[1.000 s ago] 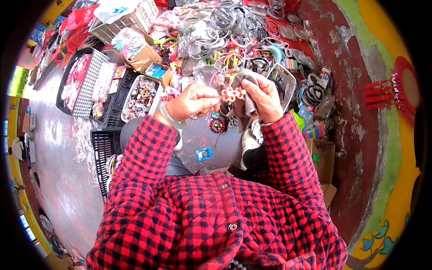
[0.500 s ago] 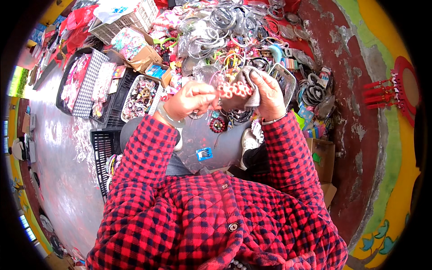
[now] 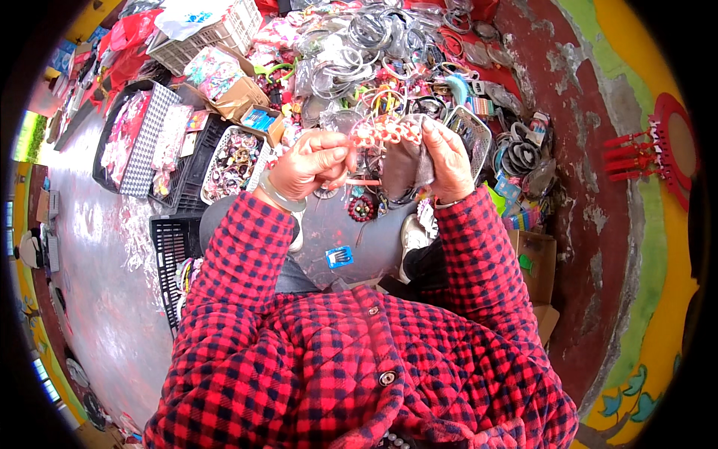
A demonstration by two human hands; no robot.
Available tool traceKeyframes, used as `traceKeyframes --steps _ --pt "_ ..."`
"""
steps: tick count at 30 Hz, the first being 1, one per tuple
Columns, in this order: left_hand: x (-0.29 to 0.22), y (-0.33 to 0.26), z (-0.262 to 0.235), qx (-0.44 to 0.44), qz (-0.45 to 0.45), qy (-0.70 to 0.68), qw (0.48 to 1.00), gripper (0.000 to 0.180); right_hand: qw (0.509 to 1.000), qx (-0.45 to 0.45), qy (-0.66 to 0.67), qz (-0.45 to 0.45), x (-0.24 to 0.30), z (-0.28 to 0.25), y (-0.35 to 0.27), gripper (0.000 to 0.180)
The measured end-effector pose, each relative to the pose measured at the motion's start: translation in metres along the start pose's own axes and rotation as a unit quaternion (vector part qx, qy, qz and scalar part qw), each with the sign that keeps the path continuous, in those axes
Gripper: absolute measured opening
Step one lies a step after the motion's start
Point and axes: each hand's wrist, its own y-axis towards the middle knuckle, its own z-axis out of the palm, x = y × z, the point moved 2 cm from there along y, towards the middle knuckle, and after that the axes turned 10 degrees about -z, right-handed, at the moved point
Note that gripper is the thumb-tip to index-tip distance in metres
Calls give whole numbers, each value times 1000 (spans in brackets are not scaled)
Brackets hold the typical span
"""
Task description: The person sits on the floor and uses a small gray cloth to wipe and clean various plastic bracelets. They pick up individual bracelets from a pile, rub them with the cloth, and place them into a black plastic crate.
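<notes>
A curved red-and-white band of linked loops [image 3: 385, 133] stretches between my two hands in front of me. My left hand [image 3: 313, 163] has its fingers closed on the left end, and a thin pinkish strip [image 3: 363, 182] sticks out beside them. At the other end, my right hand [image 3: 449, 159] pinches the band together with a grey-brown cloth [image 3: 406, 166]. That cloth hangs down below the band. Whether the pinkish strip belongs to the band I cannot tell.
Beyond my hands spreads a heap of hair hoops and bagged trinkets [image 3: 366, 56]. At left stand a white basket of hair ties [image 3: 238, 163] and a black crate [image 3: 166, 254]. A blue card [image 3: 339, 257] lies between my feet; at right are a cardboard box [image 3: 540, 262] and a wall [image 3: 591, 224].
The band has turned and risen slightly, now showing as an arc. Beneath it the grey-brown cloth hangs more spread out. My left hand has turned, and the pinkish strip has come into sight.
</notes>
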Motion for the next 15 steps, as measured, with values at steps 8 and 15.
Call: traceKeyframes --steps 8,15 --pt "0 6 6 28 -32 59 997 31 989 0 -144 -33 3 -2 1 21" --pt "6 11 7 31 -158 189 969 24 914 145 -376 -49 8 21 -5 26"
